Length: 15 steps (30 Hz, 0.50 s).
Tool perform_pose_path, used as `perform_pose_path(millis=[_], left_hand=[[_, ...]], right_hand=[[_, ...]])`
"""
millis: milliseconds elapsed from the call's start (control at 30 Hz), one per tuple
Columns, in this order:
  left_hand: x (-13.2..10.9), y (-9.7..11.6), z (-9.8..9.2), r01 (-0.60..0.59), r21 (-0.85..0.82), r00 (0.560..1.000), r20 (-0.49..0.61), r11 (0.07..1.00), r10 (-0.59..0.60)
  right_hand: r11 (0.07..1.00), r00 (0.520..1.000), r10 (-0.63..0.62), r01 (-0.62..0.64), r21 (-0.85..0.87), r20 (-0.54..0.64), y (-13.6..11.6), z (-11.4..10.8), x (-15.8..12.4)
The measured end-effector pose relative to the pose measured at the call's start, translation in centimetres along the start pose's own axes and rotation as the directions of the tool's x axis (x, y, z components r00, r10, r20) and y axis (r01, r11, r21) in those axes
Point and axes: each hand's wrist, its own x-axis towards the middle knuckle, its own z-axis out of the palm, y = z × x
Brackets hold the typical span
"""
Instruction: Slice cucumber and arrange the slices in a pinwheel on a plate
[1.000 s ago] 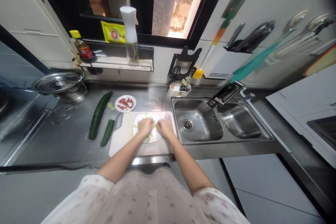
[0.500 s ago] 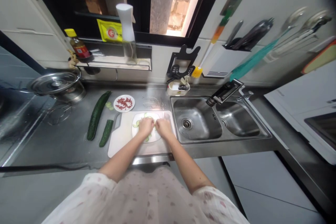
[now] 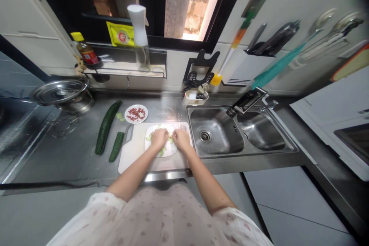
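Presently, cucumber slices [image 3: 162,151] lie on the white plate [image 3: 172,150], around the left hand [image 3: 159,137] and right hand [image 3: 181,138]; arranging them appears to be the step in hand. The next move likely calls for light fingertip placement. Each grip is curled; whether either pinches a slice cannot be told. The cutting board [image 3: 130,158] supports the plate.

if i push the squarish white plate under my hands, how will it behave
The white plate sits broad and low, so it probably won't tip. It looks rigid and might slide fairly easily over the flat cutting board. The thin green slices appear loose on it and could shift if it's jerked.
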Motion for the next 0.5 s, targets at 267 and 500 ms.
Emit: perform_pose_path(millis=[267,500], left_hand=[[0.3,0.1,0.6,-0.024,-0.010,0.999,0.035,1.000,0.025],[0.5,0.0,1.2,-0.024,0.020,0.999,0.042,1.000,0.023]], right_hand=[[0.999,0.999,-0.009,0.010,-0.035,0.045,-0.4,0.3,0.2],[0.994,0.996,0.001,0.009,-0.109,0.091,-0.6,0.4,0.4]])
